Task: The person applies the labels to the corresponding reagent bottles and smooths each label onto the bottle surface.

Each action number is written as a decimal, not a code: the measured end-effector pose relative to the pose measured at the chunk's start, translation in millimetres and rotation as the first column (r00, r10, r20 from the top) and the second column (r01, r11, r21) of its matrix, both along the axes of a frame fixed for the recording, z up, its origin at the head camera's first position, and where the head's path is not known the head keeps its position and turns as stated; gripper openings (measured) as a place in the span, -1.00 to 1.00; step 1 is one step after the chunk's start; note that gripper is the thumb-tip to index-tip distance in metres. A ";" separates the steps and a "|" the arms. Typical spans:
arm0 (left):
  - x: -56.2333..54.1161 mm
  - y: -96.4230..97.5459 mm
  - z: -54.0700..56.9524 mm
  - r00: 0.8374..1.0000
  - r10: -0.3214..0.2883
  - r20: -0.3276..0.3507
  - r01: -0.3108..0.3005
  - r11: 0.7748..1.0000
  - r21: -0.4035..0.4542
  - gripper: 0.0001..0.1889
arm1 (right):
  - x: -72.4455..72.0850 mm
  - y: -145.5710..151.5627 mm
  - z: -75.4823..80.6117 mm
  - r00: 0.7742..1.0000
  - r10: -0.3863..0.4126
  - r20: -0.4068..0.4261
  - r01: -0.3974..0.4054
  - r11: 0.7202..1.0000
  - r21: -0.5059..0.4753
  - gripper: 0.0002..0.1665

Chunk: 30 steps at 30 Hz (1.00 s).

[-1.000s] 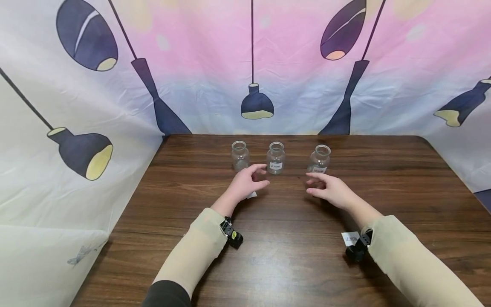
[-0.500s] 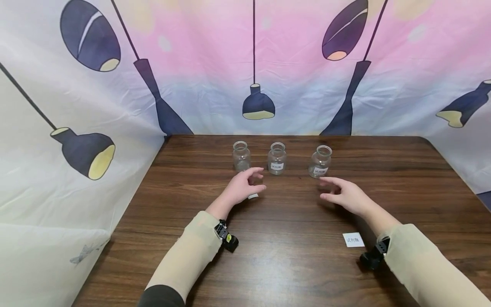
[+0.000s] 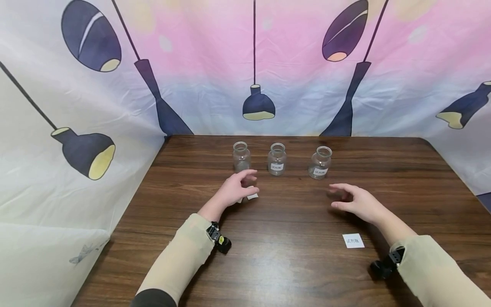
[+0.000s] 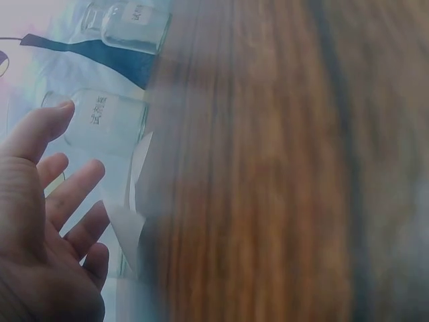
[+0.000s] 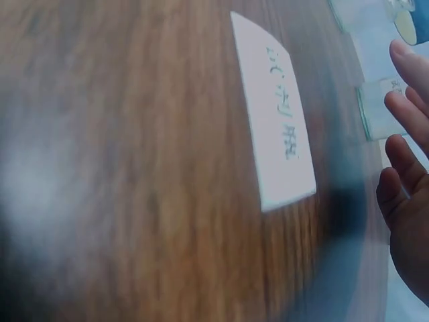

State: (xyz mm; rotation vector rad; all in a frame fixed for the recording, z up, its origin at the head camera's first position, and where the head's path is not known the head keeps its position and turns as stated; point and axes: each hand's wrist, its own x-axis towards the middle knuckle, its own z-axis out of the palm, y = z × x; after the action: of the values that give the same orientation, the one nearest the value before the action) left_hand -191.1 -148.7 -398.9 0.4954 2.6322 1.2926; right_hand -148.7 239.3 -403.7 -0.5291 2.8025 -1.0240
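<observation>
Three clear glass bottles stand in a row toward the back of the table: a left bottle [image 3: 241,157], a middle bottle [image 3: 277,159] and a right bottle [image 3: 320,163]. White labels with handwriting show on the middle and right ones. My left hand [image 3: 232,189] hovers in front of the left bottle, fingers relaxed and holding nothing, partly covering white paper slips [image 3: 252,196]. My right hand [image 3: 358,202] is in front of and right of the right bottle, fingers loosely bent around nothing. A white paper label [image 3: 353,240] with handwriting lies below it, large in the right wrist view.
The brown wood-grain table [image 3: 284,268] reaches back to a fabric backdrop [image 3: 215,85] printed with hanging lamps. A black wrist camera [image 3: 219,238] sits on the left cuff, another black camera [image 3: 385,264] on the right.
Both hands have drawn back toward the person. My right hand has moved away from the right bottle to the right, uncovering its label; the left has shifted slightly left.
</observation>
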 end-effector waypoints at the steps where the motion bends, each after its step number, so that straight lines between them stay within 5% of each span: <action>1: 0.1 -1.5 -0.3 1.000 -0.003 -0.003 0.003 1.000 0.001 -0.42 | 1.0 1.5 0.2 1.000 -0.001 0.005 0.001 1.000 0.001 -0.33; 11: 0.8 -15.7 -3.6 1.000 0.005 -0.018 -0.005 1.000 -0.023 -0.40 | 10.9 12.6 -1.6 0.998 0.033 0.056 -0.033 0.999 0.002 -0.52; 30: 0.0 -25.7 -7.7 1.000 0.010 -0.006 -0.010 1.000 -0.025 -0.43 | 34.2 27.2 -11.1 0.997 0.074 -0.035 -0.071 0.994 0.082 -0.50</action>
State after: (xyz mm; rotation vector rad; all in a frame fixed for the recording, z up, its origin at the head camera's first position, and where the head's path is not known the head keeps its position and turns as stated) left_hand -191.1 -174.4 -406.6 0.4831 2.6557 1.2617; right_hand -114.4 266.5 -414.8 -0.6416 2.8203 -0.8922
